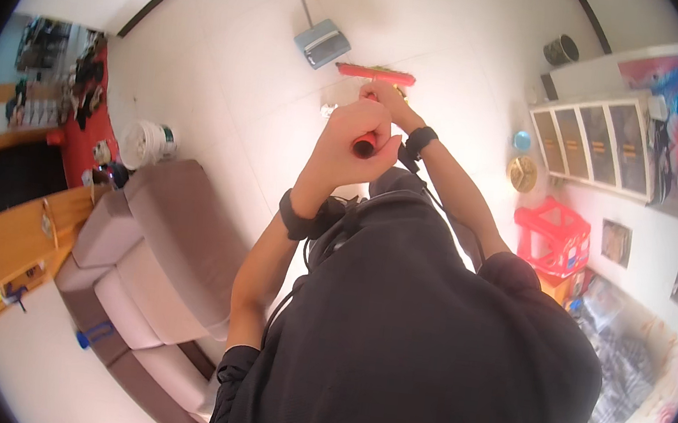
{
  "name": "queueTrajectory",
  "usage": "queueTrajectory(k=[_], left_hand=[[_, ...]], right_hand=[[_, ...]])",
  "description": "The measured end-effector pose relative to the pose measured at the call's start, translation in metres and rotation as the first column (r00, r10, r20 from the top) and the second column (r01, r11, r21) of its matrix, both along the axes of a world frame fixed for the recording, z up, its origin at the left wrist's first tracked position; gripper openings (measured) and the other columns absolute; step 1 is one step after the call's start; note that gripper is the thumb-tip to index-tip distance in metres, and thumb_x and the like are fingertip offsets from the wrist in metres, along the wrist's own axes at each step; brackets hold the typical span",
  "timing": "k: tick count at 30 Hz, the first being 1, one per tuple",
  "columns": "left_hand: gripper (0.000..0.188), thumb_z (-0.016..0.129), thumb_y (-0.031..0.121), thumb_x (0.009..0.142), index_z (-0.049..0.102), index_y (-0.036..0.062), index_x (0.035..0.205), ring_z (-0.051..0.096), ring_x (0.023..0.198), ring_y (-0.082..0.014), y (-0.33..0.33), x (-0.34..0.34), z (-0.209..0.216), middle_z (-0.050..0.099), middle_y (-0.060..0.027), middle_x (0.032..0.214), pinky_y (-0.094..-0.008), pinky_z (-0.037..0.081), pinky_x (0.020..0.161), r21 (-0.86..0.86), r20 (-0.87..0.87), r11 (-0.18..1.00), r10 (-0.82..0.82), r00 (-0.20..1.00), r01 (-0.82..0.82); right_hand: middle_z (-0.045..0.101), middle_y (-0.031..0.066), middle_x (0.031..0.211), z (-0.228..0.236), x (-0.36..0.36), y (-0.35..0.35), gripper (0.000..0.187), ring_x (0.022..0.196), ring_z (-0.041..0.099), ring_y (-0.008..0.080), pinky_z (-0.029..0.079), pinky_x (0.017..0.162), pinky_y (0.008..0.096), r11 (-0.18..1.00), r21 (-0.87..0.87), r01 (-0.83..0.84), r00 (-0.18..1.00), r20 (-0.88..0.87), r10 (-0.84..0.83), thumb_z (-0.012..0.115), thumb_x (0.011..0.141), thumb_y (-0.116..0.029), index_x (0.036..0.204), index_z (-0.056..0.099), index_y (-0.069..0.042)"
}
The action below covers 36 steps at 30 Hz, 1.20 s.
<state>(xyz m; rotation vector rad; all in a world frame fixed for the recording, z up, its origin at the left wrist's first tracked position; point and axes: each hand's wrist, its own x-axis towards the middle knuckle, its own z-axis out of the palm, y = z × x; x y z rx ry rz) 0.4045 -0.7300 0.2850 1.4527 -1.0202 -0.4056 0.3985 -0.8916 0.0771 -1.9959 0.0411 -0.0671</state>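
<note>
My left hand (348,142) is closed round the top of a red broom handle, whose dark end (364,145) pokes out of the fist. Lower on the same handle, my right hand (395,108) is wrapped too, partly hidden behind the left. Beyond both hands the broom's red head (376,75) lies across the pale tiled floor. A grey-blue long-handled dustpan (322,44) stands on the floor just past the broom head, to its left. Small light scraps (328,110) show on the floor left of my hands. Dark bands circle both wrists.
To my left are a grey-mauve sofa (179,236) and a white bucket (148,144). At right stand a glass-doored cabinet (590,143), a red plastic stool (553,234), a gold round object (522,174) and a blue one (522,140). A dark bin (561,50) sits at far right.
</note>
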Motion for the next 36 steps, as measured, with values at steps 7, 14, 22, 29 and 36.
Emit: queueTrajectory(k=[7,14,22,29,36], left_hand=[[0.021,0.059,-0.008,0.067,0.041,0.0034,0.062,0.043,0.052,-0.0181,-0.175,0.005,-0.098,0.044,-0.0064,0.060,-0.0279,0.033,0.050,0.050,-0.042,0.960,-0.274,0.961,0.276],[0.024,0.058,-0.006,0.065,0.037,0.0038,0.061,0.042,0.054,-0.0272,-0.264,0.043,-0.130,0.040,-0.0092,0.059,-0.0340,0.033,0.051,0.158,-0.083,0.880,-0.441,0.894,0.448],[0.024,0.062,-0.003,0.064,0.039,0.0040,0.062,0.044,0.054,-0.0289,-0.151,0.117,-0.109,0.042,-0.0088,0.058,-0.0355,0.034,0.051,0.179,-0.069,0.771,-0.610,0.790,0.611],[0.021,0.062,0.001,0.065,0.042,0.0046,0.061,0.045,0.051,-0.0300,0.030,0.191,-0.106,0.045,-0.0101,0.057,-0.0363,0.033,0.049,0.188,-0.036,0.720,-0.674,0.738,0.668],[0.022,0.059,-0.004,0.068,0.039,0.0021,0.061,0.036,0.045,-0.0201,0.071,0.117,-0.092,0.038,-0.0081,0.052,-0.0304,0.028,0.047,0.169,-0.057,0.680,-0.716,0.695,0.714]], right_hand=[[0.057,0.0123,0.074,-0.141,-0.050,-0.161,0.015,0.074,0.056,0.0297,0.044,0.066,0.0384,0.955,0.001,0.297,0.955,-0.015,-0.297,0.068,0.065,-0.009,0.072,0.055,-0.006],[0.050,0.0126,0.066,-0.161,-0.025,-0.239,0.014,0.069,0.049,0.0292,0.041,0.068,0.0379,0.931,0.068,0.359,0.932,0.022,-0.361,0.063,0.062,-0.004,0.064,0.049,-0.005],[0.050,0.0128,0.063,-0.135,0.022,-0.102,0.014,0.063,0.047,0.0305,0.040,0.065,0.0391,0.892,0.064,0.448,0.893,0.020,-0.450,0.063,0.063,-0.005,0.064,0.049,-0.005],[0.054,0.0096,0.068,-0.129,0.084,0.092,0.015,0.064,0.051,0.0257,0.041,0.060,0.0357,0.819,0.105,0.565,0.816,0.076,-0.573,0.067,0.064,-0.007,0.067,0.053,-0.006],[0.060,0.0115,0.070,-0.125,0.002,0.143,0.010,0.067,0.059,0.0243,0.045,0.061,0.0370,0.821,0.083,0.565,0.825,-0.063,-0.562,0.067,0.069,-0.005,0.071,0.057,-0.003]])
